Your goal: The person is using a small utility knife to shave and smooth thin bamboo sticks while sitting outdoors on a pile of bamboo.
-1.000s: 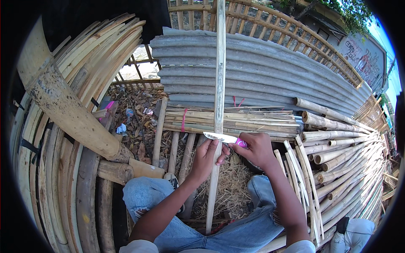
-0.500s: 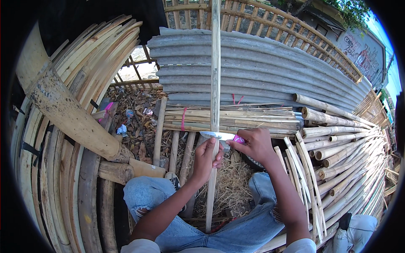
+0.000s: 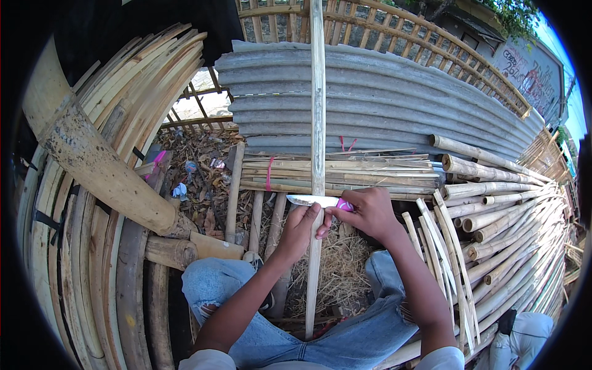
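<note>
A long pale bamboo strip stands nearly upright before me, its lower end between my legs. My left hand is closed around it at about knee height, the thumb lying just under the blade. In my right hand is a knife with a pink-and-white handle, gripped with the fingers wrapped round. Its blade lies crosswise against the strip, tip pointing left. Whether the edge has bitten into the bamboo is too small to tell.
Behind my hands lies a bundle of thin bamboo strips tied with pink string. Corrugated metal sheeting stands beyond. Bamboo poles are stacked at right, long split pieces at left. A thick bamboo pole slants across the left side.
The knife and both hands have shifted slightly downward along the strip. More of the blade now sticks out to the left of it. The strip's top leans a little further right.
</note>
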Available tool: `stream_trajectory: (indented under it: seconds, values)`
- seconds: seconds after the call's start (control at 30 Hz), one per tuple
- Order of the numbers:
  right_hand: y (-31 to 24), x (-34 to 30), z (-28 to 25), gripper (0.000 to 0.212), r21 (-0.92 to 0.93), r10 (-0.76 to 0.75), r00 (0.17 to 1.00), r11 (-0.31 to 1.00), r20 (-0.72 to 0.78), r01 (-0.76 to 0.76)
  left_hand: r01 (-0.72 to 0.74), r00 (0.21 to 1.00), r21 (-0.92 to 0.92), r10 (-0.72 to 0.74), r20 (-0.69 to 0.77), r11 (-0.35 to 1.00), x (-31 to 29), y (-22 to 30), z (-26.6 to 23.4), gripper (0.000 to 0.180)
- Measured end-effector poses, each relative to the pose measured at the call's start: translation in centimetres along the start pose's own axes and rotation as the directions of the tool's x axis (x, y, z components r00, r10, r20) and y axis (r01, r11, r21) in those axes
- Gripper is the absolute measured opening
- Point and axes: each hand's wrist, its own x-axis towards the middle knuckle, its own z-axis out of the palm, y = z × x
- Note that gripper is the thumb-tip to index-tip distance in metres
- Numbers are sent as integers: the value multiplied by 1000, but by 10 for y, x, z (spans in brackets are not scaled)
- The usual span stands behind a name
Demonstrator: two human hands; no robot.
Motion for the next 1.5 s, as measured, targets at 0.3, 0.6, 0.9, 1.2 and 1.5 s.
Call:
stream_trajectory:
  seconds: [0.3, 0.6, 0.9, 1.2, 1.5]
  values:
    - [-3, 2, -1, 35, -38, -15, 1000, 999, 20, 15, 172, 979, -15, -172, -109, 985, -8, -9, -7, 38]
    - [-1, 1, -3, 34, 12, -7, 997, 1000, 83, 6, 13, 1000, 72, -13, -2, 997, -2, -5, 1, 34]
    - [0, 2, 3, 36, 36, 0, 997, 999, 83, -3, 106, 990, 29, -102, -98, 994, -6, -9, -1, 36]
    - [0, 4, 0, 34, 87, -4, 995, 996, 98, -5, 60, 997, 45, -58, -46, 997, -5, -11, -2, 36]
    - [-4, 7, 5, 37, 20, 5, 993, 1000, 117, -7, 42, 984, -33, -47, -171, 999, -7, -12, 0, 32]
